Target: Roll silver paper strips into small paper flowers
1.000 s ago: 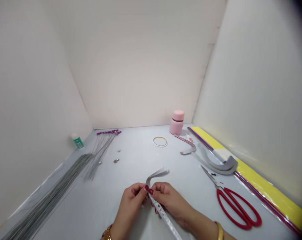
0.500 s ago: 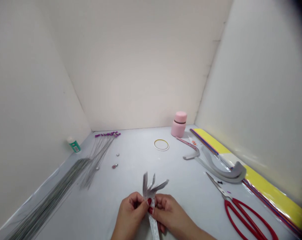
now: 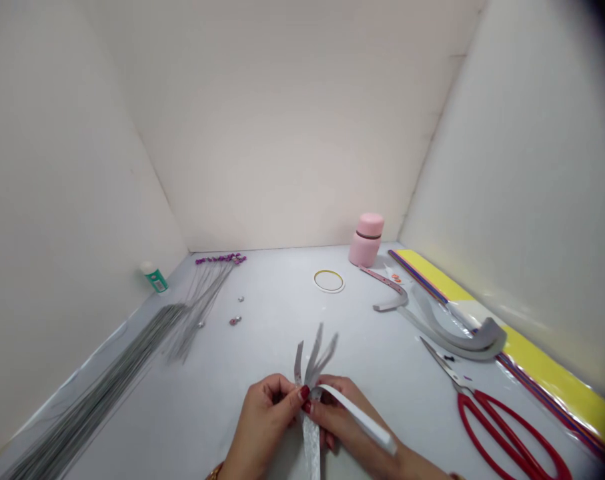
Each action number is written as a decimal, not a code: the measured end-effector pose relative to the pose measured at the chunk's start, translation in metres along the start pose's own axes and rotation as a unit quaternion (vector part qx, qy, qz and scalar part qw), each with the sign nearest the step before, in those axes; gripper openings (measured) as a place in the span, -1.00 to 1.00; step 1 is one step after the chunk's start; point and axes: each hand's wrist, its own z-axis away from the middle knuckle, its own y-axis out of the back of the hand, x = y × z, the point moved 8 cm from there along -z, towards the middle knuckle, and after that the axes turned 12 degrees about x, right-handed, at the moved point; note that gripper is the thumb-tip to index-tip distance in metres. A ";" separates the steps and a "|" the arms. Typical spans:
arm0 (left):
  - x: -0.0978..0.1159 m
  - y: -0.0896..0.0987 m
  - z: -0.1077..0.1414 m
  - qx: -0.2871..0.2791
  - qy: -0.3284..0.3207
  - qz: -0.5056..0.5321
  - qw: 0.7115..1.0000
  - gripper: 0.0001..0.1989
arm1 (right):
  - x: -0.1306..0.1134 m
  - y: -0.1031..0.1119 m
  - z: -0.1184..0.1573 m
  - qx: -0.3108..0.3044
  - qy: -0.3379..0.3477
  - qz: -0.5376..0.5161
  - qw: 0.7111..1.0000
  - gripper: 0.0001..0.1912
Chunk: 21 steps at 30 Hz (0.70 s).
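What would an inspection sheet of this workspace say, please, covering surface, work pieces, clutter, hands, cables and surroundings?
Surface: pale tabletop, items spread across it.
Work pieces: silvery strip, split into narrow strands at its far end.
Clutter: red-handled scissors at right; grey wires at left; pink jar upright near the back.
Hands: left hand and right hand both pinch the strip; one strand bends back over the right.
Cables: nothing seen.
Surroundings: pale panels at back and sides.
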 end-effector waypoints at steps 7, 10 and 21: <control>0.017 0.017 0.003 0.069 -0.004 0.076 0.995 -0.80 | -0.017 0.017 -0.002 0.076 0.043 -0.081 0.993 -0.70; 0.018 0.045 -0.006 0.179 -0.023 0.138 0.974 -0.84 | -0.017 0.050 -0.011 0.220 0.075 -0.099 0.968 -0.71; 0.016 0.102 -0.027 0.330 -0.055 0.267 0.904 -0.90 | -0.062 0.179 -0.023 0.454 0.158 0.100 0.871 -0.64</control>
